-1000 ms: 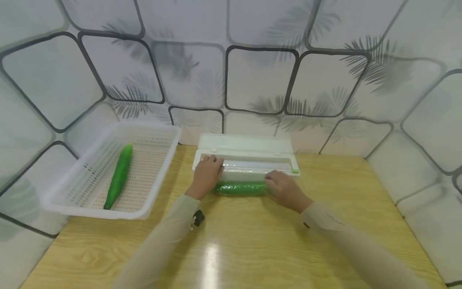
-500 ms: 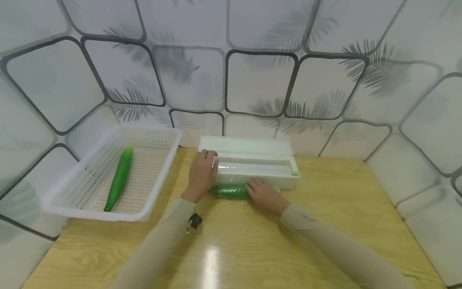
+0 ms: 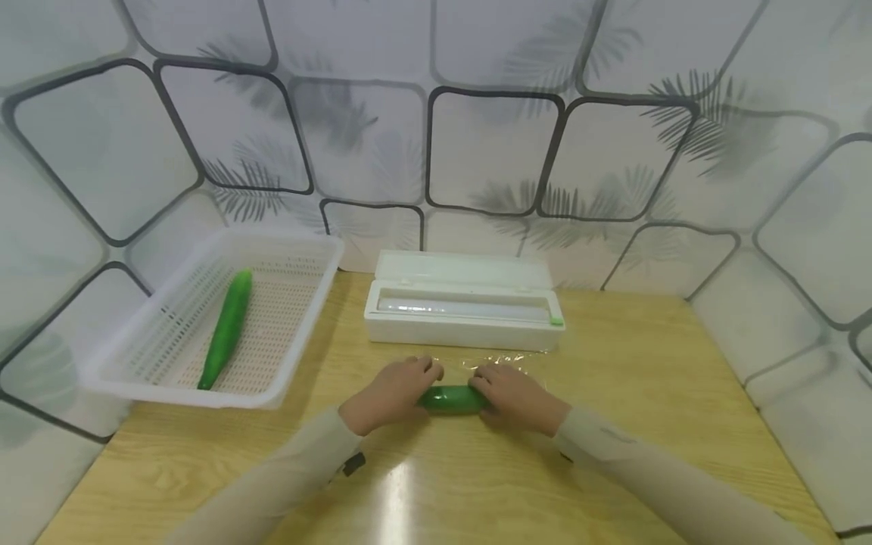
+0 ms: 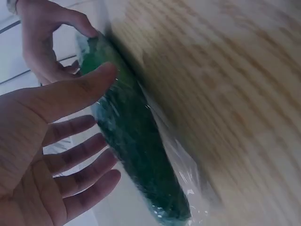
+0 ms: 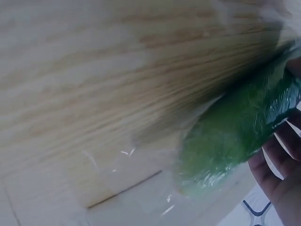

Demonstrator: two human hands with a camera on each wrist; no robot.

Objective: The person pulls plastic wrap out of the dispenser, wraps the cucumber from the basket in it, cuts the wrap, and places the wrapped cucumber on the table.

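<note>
A green cucumber (image 3: 451, 399) covered in clear cling film lies crosswise on the table before me. My left hand (image 3: 391, 390) holds its left part; in the left wrist view the thumb rests on the cucumber (image 4: 136, 136) with the fingers along its other side. On the right part, my right hand (image 3: 514, 397) grips between thumb and fingers. Loose cling film (image 3: 507, 359) spreads on the table just beyond the hands. In the right wrist view, wrinkled film sticks out past the end of the cucumber (image 5: 225, 132). Both ends are hidden by the hands in the head view.
A white cling film box (image 3: 470, 333) stands behind the hands, lid up, with a roll inside. At the left, a white plastic basket (image 3: 197, 401) holds another cucumber (image 3: 227, 329). Patterned wall panels (image 3: 490, 151) enclose the wooden table (image 3: 647, 363) at the back and sides.
Both hands have drawn the wrapped cucumber back toward me, away from the cling film box. The left hand has left the box, and film now lies loose on the table.
</note>
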